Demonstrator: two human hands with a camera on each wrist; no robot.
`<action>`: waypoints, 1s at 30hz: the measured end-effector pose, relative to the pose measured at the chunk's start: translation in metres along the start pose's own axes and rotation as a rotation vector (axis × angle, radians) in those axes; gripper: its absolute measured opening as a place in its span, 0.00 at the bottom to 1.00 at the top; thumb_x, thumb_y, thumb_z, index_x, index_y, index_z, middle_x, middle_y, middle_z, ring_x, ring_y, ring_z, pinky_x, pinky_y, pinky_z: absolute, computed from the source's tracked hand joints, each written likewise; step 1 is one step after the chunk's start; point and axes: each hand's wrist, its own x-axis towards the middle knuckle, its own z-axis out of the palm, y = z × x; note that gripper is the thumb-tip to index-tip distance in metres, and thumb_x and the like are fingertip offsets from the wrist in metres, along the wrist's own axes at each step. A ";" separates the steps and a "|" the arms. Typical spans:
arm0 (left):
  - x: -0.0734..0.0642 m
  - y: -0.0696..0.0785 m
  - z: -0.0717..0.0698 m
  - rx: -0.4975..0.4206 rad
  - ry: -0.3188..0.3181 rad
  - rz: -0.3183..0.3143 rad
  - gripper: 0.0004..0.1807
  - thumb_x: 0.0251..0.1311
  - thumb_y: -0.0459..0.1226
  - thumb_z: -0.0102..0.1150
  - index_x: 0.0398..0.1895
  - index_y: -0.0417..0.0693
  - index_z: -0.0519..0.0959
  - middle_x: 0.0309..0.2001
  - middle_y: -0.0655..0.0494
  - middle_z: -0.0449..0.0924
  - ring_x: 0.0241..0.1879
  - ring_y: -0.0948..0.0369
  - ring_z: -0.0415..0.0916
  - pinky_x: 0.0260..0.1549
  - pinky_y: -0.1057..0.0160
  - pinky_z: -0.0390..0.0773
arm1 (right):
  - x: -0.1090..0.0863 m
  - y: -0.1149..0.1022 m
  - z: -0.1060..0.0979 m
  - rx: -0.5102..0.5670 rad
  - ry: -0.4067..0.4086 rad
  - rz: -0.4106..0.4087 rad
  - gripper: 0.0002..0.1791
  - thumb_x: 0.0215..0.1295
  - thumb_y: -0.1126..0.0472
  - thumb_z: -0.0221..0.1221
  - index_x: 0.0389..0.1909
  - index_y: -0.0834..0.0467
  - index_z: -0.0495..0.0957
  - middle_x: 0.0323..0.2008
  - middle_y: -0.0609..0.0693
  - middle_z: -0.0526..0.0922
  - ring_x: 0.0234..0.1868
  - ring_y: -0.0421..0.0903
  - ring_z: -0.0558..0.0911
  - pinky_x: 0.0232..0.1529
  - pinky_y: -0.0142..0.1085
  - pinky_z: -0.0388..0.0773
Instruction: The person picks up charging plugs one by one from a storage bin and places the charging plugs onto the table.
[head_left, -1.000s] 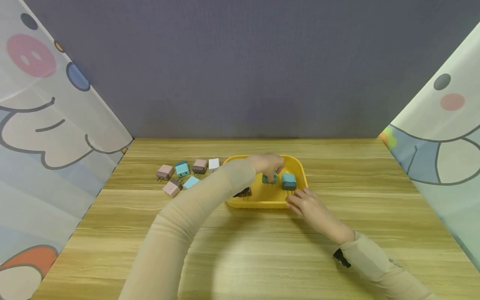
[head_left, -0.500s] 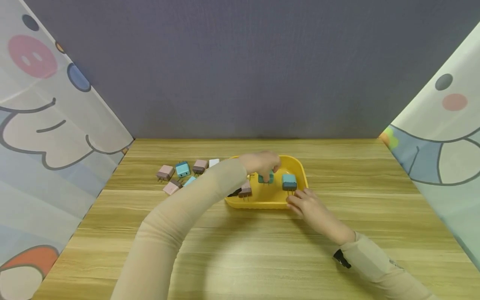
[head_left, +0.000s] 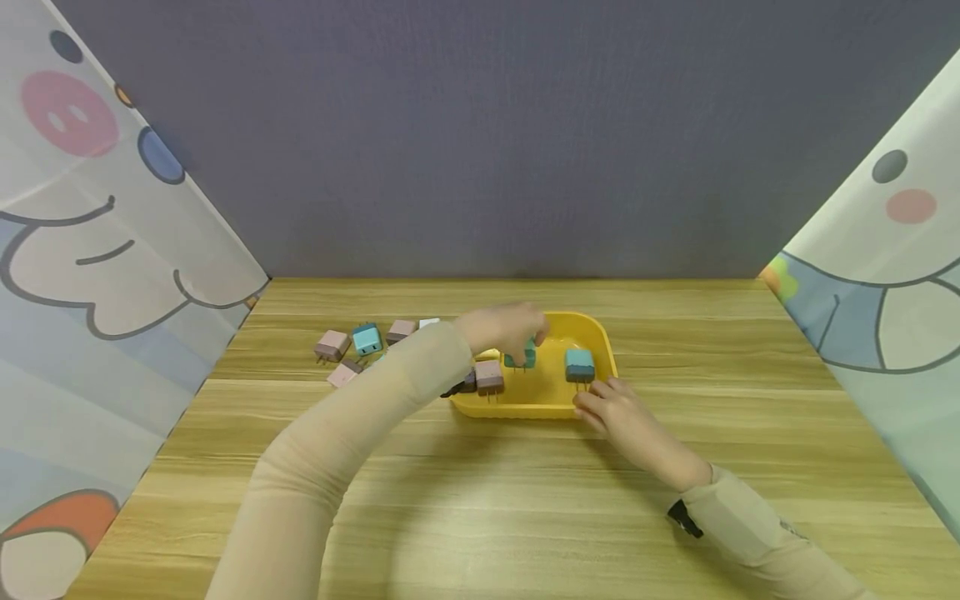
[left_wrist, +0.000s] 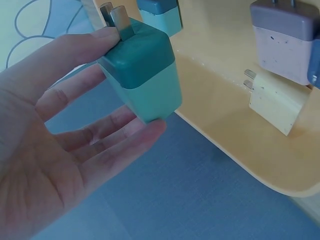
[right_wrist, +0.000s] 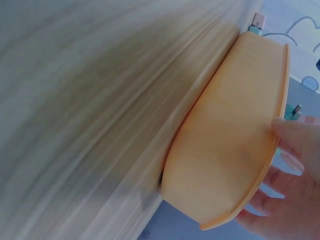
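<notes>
My left hand (head_left: 504, 327) holds a two-tone green charger plug (left_wrist: 140, 75) between thumb and fingers, over the yellow tray (head_left: 540, 410). Its metal prongs point past the thumb in the left wrist view. On the tray's near right corner, my right hand (head_left: 622, 421) grips the rim, with the thumb (right_wrist: 287, 130) on the outer wall and the fingers over the edge. Inside the tray, a blue charger plug (head_left: 579, 365) lies at the right and a pink one (head_left: 489, 377) at the left. A cream charger plug (left_wrist: 277, 102) lies near the pink one. My left forearm hides part of the tray's left end.
Left of the tray, several charger plugs lie on the wooden table, among them a pink one (head_left: 332, 345), a blue one (head_left: 367, 339) and a white one (head_left: 429, 322), partly behind my left sleeve. A grey panel (head_left: 510, 150) stands behind the table, with cartoon-printed sheets at both sides.
My left hand has moved left across the tray with the green charger plug, uncovering more of the pink one. My right hand has stayed on the rim.
</notes>
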 end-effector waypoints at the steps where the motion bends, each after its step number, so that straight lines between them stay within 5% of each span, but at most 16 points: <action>1: -0.001 -0.001 0.001 0.001 0.003 0.004 0.17 0.49 0.35 0.62 0.45 0.47 0.74 0.47 0.56 0.72 0.44 0.61 0.69 0.37 0.67 0.72 | 0.000 0.000 0.000 0.000 -0.001 0.002 0.06 0.48 0.66 0.63 0.28 0.57 0.77 0.23 0.45 0.70 0.26 0.42 0.63 0.30 0.37 0.65; 20: -0.036 -0.022 0.009 -0.040 0.096 0.044 0.16 0.48 0.32 0.62 0.42 0.40 0.75 0.43 0.52 0.75 0.40 0.59 0.70 0.37 0.66 0.73 | -0.001 0.000 0.001 -0.015 0.001 -0.004 0.07 0.47 0.66 0.63 0.28 0.58 0.76 0.24 0.45 0.70 0.26 0.42 0.64 0.30 0.37 0.65; 30: -0.055 -0.037 0.016 -0.095 0.100 -0.030 0.18 0.48 0.32 0.63 0.45 0.42 0.74 0.47 0.49 0.71 0.43 0.58 0.70 0.35 0.67 0.73 | -0.001 -0.001 0.001 -0.007 0.003 0.001 0.07 0.47 0.66 0.63 0.29 0.59 0.76 0.24 0.45 0.70 0.27 0.42 0.63 0.30 0.37 0.64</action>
